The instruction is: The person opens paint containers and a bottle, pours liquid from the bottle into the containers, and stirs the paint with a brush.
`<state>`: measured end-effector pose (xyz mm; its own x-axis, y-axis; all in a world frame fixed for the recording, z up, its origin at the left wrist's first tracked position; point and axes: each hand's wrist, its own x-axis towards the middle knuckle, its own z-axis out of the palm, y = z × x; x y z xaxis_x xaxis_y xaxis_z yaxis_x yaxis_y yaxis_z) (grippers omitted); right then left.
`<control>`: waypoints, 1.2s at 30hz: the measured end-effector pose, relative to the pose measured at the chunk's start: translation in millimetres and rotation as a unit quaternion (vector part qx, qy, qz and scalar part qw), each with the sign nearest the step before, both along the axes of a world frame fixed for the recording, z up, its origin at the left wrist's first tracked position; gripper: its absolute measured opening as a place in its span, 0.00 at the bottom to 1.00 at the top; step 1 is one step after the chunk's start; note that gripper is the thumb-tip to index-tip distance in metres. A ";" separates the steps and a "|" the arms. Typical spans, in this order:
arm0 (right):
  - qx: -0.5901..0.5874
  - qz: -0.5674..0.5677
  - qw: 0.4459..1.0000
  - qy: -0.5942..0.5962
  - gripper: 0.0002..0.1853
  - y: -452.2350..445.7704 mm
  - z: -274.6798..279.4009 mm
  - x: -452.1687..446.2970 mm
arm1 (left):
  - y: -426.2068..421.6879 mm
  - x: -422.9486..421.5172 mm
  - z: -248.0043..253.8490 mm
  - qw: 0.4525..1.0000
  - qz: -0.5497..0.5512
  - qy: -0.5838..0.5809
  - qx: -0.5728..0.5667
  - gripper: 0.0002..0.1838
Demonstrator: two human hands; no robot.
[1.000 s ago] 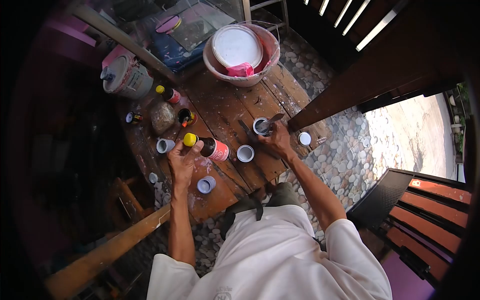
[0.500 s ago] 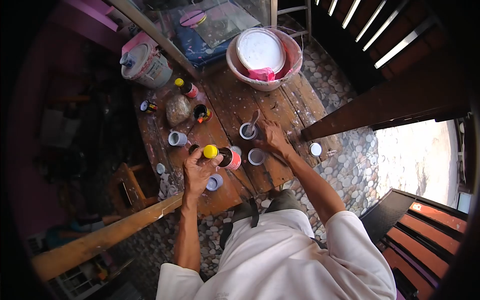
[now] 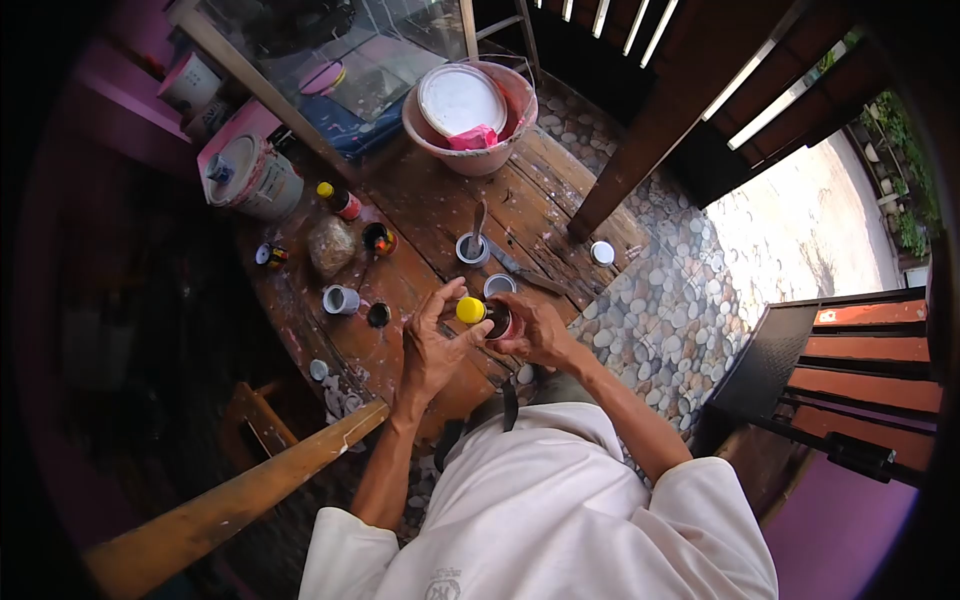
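A dark bottle (image 3: 500,322) with a yellow cap (image 3: 470,310) and a red label is between my hands. My right hand (image 3: 540,330) is wrapped round its body. My left hand (image 3: 435,345) has its thumb against the bottle's neck by the cap, with the fingers curved around the cap's other side. Just beyond them stands an open tin (image 3: 499,286). Another tin (image 3: 472,250) holds an upright brush or spatula (image 3: 479,220), and a flat dark tool (image 3: 530,273) lies beside it on the wooden table (image 3: 400,200).
A pink basin (image 3: 470,158) with a white lid stands at the table's far side. At left are a paint bucket (image 3: 262,180), a second yellow-capped bottle (image 3: 343,202), a wrapped lump (image 3: 331,247), a grey cup (image 3: 341,299) and a small can (image 3: 379,239). A white lid (image 3: 602,252) lies at right.
My right hand has left the tin with the upright tool and taken hold of the bottle's body. My left hand has moved right with the bottle. The view has shifted.
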<state>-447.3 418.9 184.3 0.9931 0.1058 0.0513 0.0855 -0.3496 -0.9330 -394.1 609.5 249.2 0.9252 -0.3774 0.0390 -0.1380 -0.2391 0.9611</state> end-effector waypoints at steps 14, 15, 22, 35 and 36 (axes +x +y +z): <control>-0.063 0.002 0.996 -0.056 0.39 9.9 -2.2 -26.8 | 26.7 -8.4 25.3 0.952 -0.100 -0.215 0.194 0.15; -0.070 -0.013 0.995 -0.064 0.38 12.5 -1.1 -25.5 | 25.8 -9.0 25.3 0.959 -0.064 -0.196 0.195 0.16; -0.008 -0.033 0.994 -0.100 0.36 5.5 9.0 -18.9 | 23.6 -13.4 23.6 0.992 0.064 0.071 -0.079 0.21; 0.027 -0.052 0.998 -0.028 0.36 -13.5 17.3 -33.3 | 30.2 -31.9 -17.2 0.993 0.081 0.076 -0.039 0.16; 0.019 -0.061 0.998 -0.001 0.35 -14.2 17.9 -34.0 | 30.5 -29.0 -24.2 0.994 0.082 0.072 0.002 0.16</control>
<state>-481.4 404.7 202.2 0.9983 -0.0185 0.0550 0.0461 -0.3217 -0.9457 -423.1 640.0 225.0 0.9701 -0.2212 -0.0999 0.0426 -0.2501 0.9673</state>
